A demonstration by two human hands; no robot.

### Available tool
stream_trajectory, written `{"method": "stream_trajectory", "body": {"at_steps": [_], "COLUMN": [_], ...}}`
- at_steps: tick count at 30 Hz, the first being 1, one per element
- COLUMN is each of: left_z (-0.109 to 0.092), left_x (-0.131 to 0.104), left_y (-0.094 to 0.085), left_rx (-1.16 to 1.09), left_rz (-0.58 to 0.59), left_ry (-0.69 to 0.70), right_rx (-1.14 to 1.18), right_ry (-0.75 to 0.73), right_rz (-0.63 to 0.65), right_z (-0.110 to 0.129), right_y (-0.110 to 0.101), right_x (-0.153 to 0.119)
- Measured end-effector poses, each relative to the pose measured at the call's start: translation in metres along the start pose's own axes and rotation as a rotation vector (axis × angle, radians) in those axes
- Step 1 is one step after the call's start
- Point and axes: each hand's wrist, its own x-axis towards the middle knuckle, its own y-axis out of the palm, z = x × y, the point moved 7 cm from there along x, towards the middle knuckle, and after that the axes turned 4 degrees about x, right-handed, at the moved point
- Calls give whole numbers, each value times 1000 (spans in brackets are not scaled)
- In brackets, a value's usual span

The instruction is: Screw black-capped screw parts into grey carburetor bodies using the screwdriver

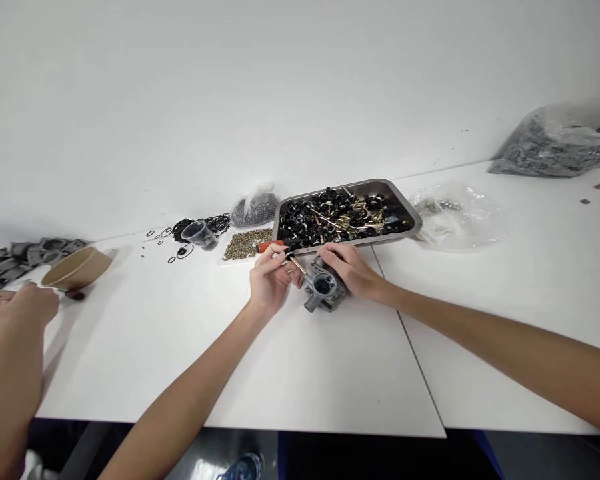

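My right hand point(354, 270) is closed around the side of a grey metal carburetor point(311, 305), whose round bore faces up toward me just over the white table. Between the fingers of my left hand point(269, 283) is a thin brass-coloured rod with a black cap point(299, 265). The rod slants down to the carburetor's left edge; I cannot tell whether its tip has entered a hole. Behind my left fingers lies a screwdriver with an orange handle point(269, 246), against the near side of a metal tray point(414, 229).
The tray holds many black caps and brass rods. Left of it are small brass parts point(247, 245), a bag of dark pieces point(254, 209), a plastic cup point(200, 235) and black rings. A clear bag point(460, 217) lies right. A co-worker's hands point(25, 307) are beside a tan bowl point(83, 267).
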Motion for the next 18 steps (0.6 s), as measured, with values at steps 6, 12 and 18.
{"method": "stream_trajectory", "body": {"at_steps": [6,12,18], "left_z": [0,0,0], "left_x": [0,0,0], "left_y": [0,1,1], "left_rx": [2,7,-2], "left_rz": [13,12,6], "left_ry": [-8,-11,-12], "right_rx": [1,-4,-20], "right_ry": [1,7,-16], "right_rz": [-10,-21,-64], "right_z": [1,0,2], "right_y": [-1,-2,-4], "right_x": [-1,-1,-2]}}
